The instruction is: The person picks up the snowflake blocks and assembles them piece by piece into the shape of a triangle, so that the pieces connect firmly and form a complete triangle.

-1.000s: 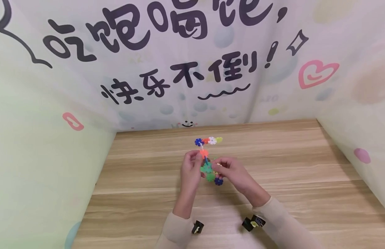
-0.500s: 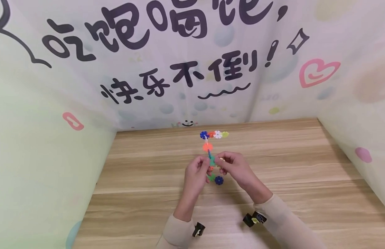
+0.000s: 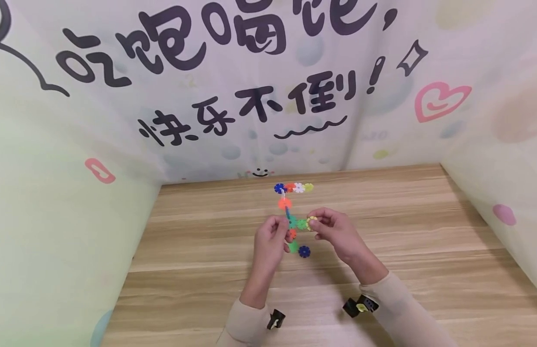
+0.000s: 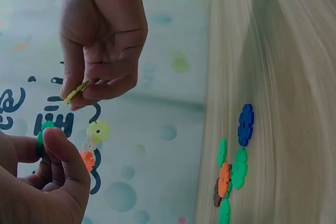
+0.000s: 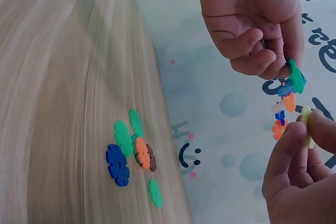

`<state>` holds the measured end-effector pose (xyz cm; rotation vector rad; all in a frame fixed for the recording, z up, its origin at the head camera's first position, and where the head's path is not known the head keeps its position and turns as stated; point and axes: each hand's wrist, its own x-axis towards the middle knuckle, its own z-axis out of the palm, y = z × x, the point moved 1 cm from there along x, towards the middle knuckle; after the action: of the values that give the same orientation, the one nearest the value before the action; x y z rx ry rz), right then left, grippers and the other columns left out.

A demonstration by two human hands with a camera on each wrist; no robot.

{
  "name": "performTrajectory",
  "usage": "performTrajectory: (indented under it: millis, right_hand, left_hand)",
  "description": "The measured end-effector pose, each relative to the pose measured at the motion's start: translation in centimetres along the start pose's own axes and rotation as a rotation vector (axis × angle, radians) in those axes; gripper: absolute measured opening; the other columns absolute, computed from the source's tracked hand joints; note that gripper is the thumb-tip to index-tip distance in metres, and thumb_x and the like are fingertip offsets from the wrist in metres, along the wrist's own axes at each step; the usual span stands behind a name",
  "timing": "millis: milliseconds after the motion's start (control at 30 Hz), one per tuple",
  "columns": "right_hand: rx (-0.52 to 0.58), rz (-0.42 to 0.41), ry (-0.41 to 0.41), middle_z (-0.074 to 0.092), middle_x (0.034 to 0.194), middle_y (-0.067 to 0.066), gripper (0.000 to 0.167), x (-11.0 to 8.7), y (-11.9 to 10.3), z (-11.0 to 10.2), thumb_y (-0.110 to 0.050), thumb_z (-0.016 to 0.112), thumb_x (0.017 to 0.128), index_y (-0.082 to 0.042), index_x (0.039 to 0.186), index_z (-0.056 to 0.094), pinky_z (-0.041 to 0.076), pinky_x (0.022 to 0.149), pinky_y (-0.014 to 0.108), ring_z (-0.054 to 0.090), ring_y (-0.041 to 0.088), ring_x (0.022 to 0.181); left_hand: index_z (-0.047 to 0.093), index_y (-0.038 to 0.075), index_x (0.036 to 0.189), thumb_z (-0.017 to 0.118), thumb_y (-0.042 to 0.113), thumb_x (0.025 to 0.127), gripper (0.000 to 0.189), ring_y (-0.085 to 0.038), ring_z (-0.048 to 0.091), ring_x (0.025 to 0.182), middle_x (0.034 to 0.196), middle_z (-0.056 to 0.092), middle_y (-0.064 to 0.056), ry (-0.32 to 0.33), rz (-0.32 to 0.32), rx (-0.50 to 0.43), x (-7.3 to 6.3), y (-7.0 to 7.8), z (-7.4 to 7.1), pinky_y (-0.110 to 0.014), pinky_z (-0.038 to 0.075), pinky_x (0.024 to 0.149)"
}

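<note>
1. Left hand (image 3: 270,238): thumb and forefinger are pinching the green disc (image 5: 297,77) at the near end of a chain of discs (image 3: 285,203); the other fingers are curling inward.
2. Right hand (image 3: 338,233): thumb and fingertips are closing on a yellow disc (image 3: 311,223) (both wrist views are agreeing on this).
3. Change: compared with half a second ago, when the fingertips were nearly meeting at the green disc, the right hand is now standing off to the right, and a gap is showing between the hands. Judgement: the yellow disc and the chain are being kept as two separate pieces, not joined at this moment.
4. The chain is running forward from the left hand, then turning right; it is seemingly being held above the table.
5. Below the hands, a blue disc (image 5: 117,165), an orange disc (image 5: 143,152), a brown disc (image 5: 152,158) and several green pieces (image 5: 124,139) are lying on the table (image 3: 199,270).
6. Beyond, a lettered wall (image 3: 260,149) is standing at the table's far edge.
</note>
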<state>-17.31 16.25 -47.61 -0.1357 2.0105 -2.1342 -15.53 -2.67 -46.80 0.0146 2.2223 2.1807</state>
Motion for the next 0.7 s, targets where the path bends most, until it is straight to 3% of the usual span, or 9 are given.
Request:
performTrajectory:
  millis: [100,233,467,700]
  right_hand:
    - [0.064,0.052,0.005,0.063,0.094,0.007,0.016,0.0,0.0,0.1,-0.016,0.066,0.098,-0.003,0.106,0.062,0.057,0.072,0.032,0.063,0.018,0.087]
    - [0.148,0.093,0.002,0.061,0.097,0.005,0.01,0.0,-0.2,0.5,-0.02,0.064,0.099,-0.011,0.103,0.061,0.057,0.074,0.032,0.065,0.018,0.085]
    - [0.342,0.066,-0.006,0.064,0.093,0.003,0.009,0.0,-0.2,1.2,-0.018,0.06,0.102,-0.011,0.099,0.065,0.057,0.082,0.027,0.066,0.014,0.083]
    - [0.402,0.052,-0.064,0.066,0.093,0.001,0.015,-0.1,-0.3,1.3,-0.016,0.056,0.104,-0.013,0.095,0.068,0.056,0.085,0.027,0.066,0.012,0.085]
  left_hand:
    - [0.065,0.001,0.104,0.056,0.027,0.104,0.027,-0.019,0.059,0.068,0.08,0.06,-0.01,-0.007,-0.001,-0.009,-0.1,0.0,0.1,-0.025,0.052,0.049]
    - [0.065,0.002,0.105,0.056,0.028,0.104,0.027,-0.02,0.059,0.07,0.083,0.061,-0.011,-0.008,-0.014,-0.006,0.0,-0.1,0.3,-0.026,0.053,0.05]
    - [0.065,0.005,0.107,0.054,0.025,0.105,0.023,-0.022,0.059,0.073,0.09,0.062,-0.02,-0.017,-0.051,0.002,0.1,-0.3,0.5,-0.025,0.052,0.051]
    - [0.064,0.007,0.105,0.055,0.028,0.104,0.022,-0.02,0.06,0.073,0.086,0.062,-0.011,-0.015,-0.047,-0.002,0.0,-0.3,0.5,-0.025,0.052,0.052]
